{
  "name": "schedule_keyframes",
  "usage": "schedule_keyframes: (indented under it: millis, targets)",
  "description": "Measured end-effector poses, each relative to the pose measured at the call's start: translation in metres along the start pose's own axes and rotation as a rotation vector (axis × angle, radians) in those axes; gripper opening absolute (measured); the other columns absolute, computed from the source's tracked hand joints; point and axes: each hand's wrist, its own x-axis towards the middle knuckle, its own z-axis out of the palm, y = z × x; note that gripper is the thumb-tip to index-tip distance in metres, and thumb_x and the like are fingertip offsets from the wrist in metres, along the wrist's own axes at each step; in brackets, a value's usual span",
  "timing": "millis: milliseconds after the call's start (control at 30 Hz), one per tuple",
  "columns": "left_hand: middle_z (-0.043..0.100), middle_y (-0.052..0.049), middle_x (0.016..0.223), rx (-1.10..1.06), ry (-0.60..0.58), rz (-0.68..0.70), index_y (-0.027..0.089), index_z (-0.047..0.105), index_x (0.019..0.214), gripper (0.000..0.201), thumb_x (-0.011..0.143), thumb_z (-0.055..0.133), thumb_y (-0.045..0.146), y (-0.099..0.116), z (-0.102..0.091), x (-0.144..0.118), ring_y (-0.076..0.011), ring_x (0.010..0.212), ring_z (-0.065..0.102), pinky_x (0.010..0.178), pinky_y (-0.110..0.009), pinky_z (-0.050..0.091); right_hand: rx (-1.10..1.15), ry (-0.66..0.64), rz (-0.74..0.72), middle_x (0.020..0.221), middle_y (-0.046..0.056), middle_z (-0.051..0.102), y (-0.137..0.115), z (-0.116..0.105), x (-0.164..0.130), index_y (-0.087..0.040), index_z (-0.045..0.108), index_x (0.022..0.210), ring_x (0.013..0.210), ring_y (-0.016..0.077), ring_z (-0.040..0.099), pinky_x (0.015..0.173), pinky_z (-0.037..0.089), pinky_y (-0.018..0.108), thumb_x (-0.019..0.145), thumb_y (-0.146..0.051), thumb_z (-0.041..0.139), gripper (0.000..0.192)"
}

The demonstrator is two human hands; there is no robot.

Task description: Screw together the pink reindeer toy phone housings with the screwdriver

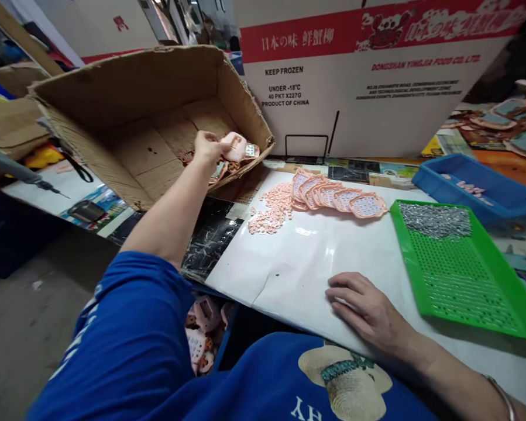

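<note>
Pink calculator (240, 147) in left hand (206, 147), long axis pointing right, over cardboard box (126, 93)

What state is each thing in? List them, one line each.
left hand: raised over the box, shut on a pink casing
right hand: flat on the white sheet, holding nothing
cardboard box: tipped on its side, open, a few casings inside
pink keypads: laid overlapping in a row
small pink pieces: loose heap
green tray: metal bits piled at the far end
blue tray: nearly bare
</note>
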Motion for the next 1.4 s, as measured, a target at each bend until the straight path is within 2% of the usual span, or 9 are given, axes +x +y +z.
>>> schedule_keyframes:
  millis: [133,400,533,700,800,967,1033,1233,1400]
  targets:
    - [0.049,0.005,0.088,-0.047,-0.155,0.162,0.014,0.049,0.115,0.049,0.077,0.078,0.003,0.026,-0.015,-0.035,-0.0061,0.083,0.049,0.082,-0.024,0.046,-0.064,0.136,-0.004,0.121,0.013,0.063,-0.007,-0.009,0.004,-0.021,0.060,0.123,0.109,0.0236,0.065,0.087,0.062,0.040,0.099,-0.012,0.054,0.026]
    - [0.057,0.003,0.083,-0.257,-1.271,-0.011,0.019,0.058,0.108,0.054,0.062,0.085,0.023,0.049,0.010,-0.198,-0.0101,0.069,0.054,0.060,-0.023,0.041,-0.475,0.157,-0.192,0.159,0.022,0.031,-0.017,-0.028,0.047,-0.022,0.028,0.157,0.152,0.0447,0.024,0.116,0.036,0.069,0.091,-0.022,0.068,0.078]
    - [0.062,0.001,0.088,-0.395,-1.448,-0.158,0.019,0.054,0.111,0.054,0.063,0.078,0.022,0.044,0.035,-0.234,-0.0083,0.063,0.054,0.055,-0.022,0.039,-0.450,0.031,-0.168,0.152,0.023,0.043,-0.010,-0.032,0.043,-0.020,0.016,0.162,0.136,0.0429,0.048,0.105,0.051,0.062,0.086,-0.024,0.072,0.095]
    - [0.064,0.000,0.083,-0.283,-1.645,-0.096,0.018,0.056,0.118,0.047,0.076,0.075,0.025,0.048,0.050,-0.229,-0.0100,0.063,0.059,0.061,-0.025,0.047,-0.303,0.082,-0.025,0.140,0.016,0.057,0.003,-0.034,0.017,-0.026,0.019,0.164,0.122,0.0358,0.059,0.101,0.054,0.058,0.089,-0.021,0.060,0.086]
    - [0.069,-0.008,0.103,-0.220,-1.565,0.012,0.018,0.060,0.118,0.040,0.085,0.071,0.038,0.049,0.067,-0.207,-0.0168,0.081,0.069,0.073,-0.033,0.054,-0.045,0.189,0.257,0.141,0.014,0.060,0.010,-0.031,0.004,-0.026,0.034,0.158,0.127,0.0350,0.059,0.107,0.050,0.058,0.090,-0.035,0.065,0.075]
    - [0.067,-0.014,0.126,0.260,-0.813,0.482,0.015,0.063,0.121,0.032,0.094,0.058,0.031,0.053,0.122,-0.163,-0.0243,0.117,0.063,0.099,-0.038,0.050,0.623,0.315,0.624,0.151,0.012,0.054,0.013,-0.026,-0.006,-0.027,0.039,0.152,0.141,0.0310,0.051,0.115,0.047,0.049,0.081,-0.050,0.076,0.084]
    - [0.064,-0.017,0.133,0.455,-0.663,0.593,0.012,0.063,0.126,0.037,0.097,0.053,0.032,0.057,0.145,-0.151,-0.0265,0.125,0.059,0.106,-0.039,0.046,0.750,0.331,0.638,0.151,0.012,0.054,0.014,-0.025,-0.006,-0.027,0.040,0.151,0.143,0.0291,0.049,0.117,0.045,0.045,0.079,-0.049,0.079,0.084]
    - [0.067,-0.017,0.132,0.645,-0.783,0.676,0.012,0.064,0.130,0.056,0.090,0.062,0.052,0.066,0.195,-0.151,-0.0329,0.126,0.059,0.111,-0.044,0.040,0.854,0.278,0.633,0.154,0.012,0.052,0.013,-0.023,-0.006,-0.026,0.042,0.150,0.143,0.0291,0.049,0.123,0.037,0.045,0.080,-0.045,0.079,0.081]
    - [0.069,-0.017,0.128,0.756,-0.884,0.731,0.014,0.060,0.136,0.067,0.088,0.058,0.062,0.064,0.208,-0.162,-0.0342,0.121,0.061,0.107,-0.045,0.042,0.772,0.257,0.581,0.156,0.010,0.049,0.010,-0.024,-0.010,-0.027,0.045,0.148,0.146,0.0294,0.045,0.124,0.035,0.050,0.082,-0.041,0.078,0.075]
